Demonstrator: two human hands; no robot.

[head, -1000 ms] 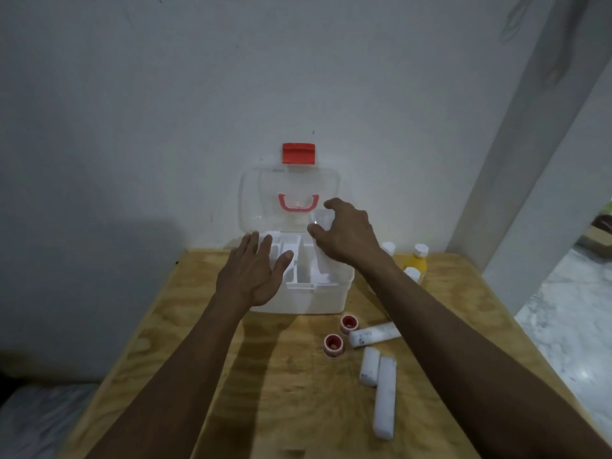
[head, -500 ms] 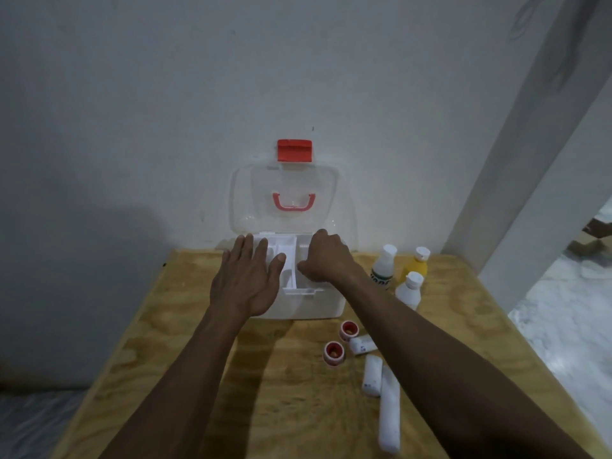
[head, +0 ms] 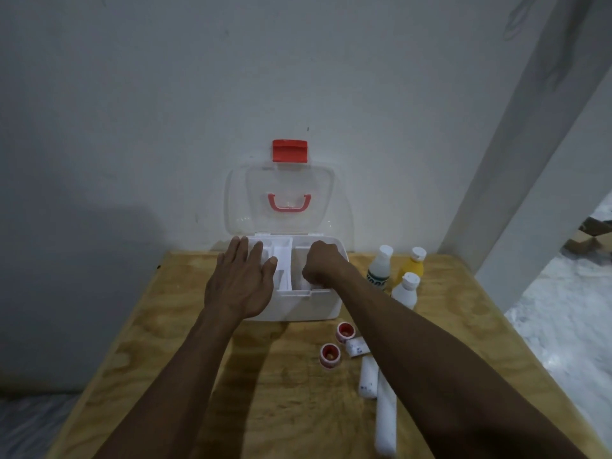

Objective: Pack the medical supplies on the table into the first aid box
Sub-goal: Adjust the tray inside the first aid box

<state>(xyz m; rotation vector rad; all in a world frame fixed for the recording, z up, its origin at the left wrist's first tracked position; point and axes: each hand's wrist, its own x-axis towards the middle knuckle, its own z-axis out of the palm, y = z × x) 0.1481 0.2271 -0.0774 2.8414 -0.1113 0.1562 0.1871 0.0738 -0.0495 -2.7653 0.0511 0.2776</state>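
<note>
The white first aid box stands at the table's back edge, its clear lid with a red handle raised against the wall. A white divided inner tray sits in the top. My left hand lies flat on the box's left side, fingers apart. My right hand is curled in the tray's right compartment, fingers hooked at its front rim; the fingertips are hidden. Two small red-topped jars and white bandage rolls lie in front of the box, partly under my right forearm.
Three bottles stand right of the box: a white one with a green label, a yellow one and a plain white one. The plywood table ends at the wall behind. A white pillar rises at the right.
My right hand came down from the raised lid into the tray's right compartment and closed. My left hand stayed on the box's left side. The view shifted slightly, uncovering the bottles.
</note>
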